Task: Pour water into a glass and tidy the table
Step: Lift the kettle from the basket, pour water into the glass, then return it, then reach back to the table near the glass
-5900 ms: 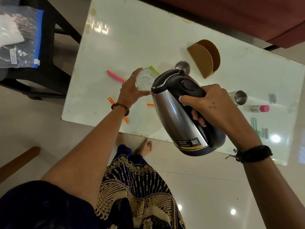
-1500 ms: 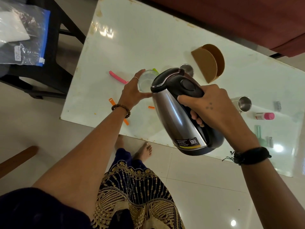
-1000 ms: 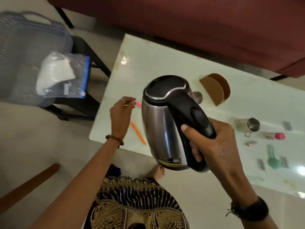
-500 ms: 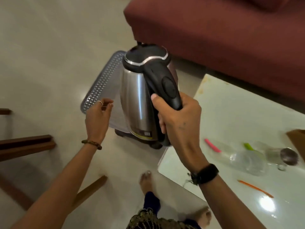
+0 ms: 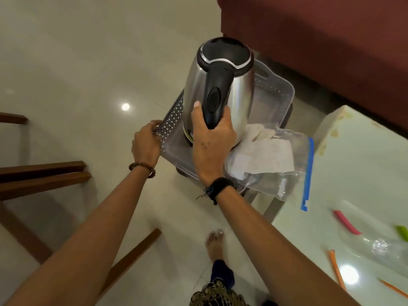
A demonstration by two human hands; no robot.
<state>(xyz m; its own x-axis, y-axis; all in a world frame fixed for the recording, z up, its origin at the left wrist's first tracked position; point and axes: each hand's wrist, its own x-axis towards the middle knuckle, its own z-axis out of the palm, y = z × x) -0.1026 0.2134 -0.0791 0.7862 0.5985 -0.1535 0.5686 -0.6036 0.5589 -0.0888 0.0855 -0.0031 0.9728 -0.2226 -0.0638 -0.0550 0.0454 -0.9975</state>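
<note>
My right hand (image 5: 210,146) grips the black handle of the steel electric kettle (image 5: 223,85), which stands upright in or just above a clear perforated plastic basket (image 5: 274,93) on a low stool left of the table. My left hand (image 5: 146,142) holds the basket's near left rim. The clear glass (image 5: 382,248) with water stands on the white table (image 5: 353,164) at the far right, blurred, with pink (image 5: 345,221), green (image 5: 403,231) and orange (image 5: 336,268) sticks around it.
A zip bag with papers (image 5: 271,160) lies over the basket's right side. A dark red sofa (image 5: 320,40) fills the top right. Wooden chair legs (image 5: 42,175) stand at the left. My bare foot (image 5: 215,241) is on the tiled floor.
I turned left from the table. The kettle went from tilted over the glass to upright at the basket. My left hand left the glass and took the basket's rim.
</note>
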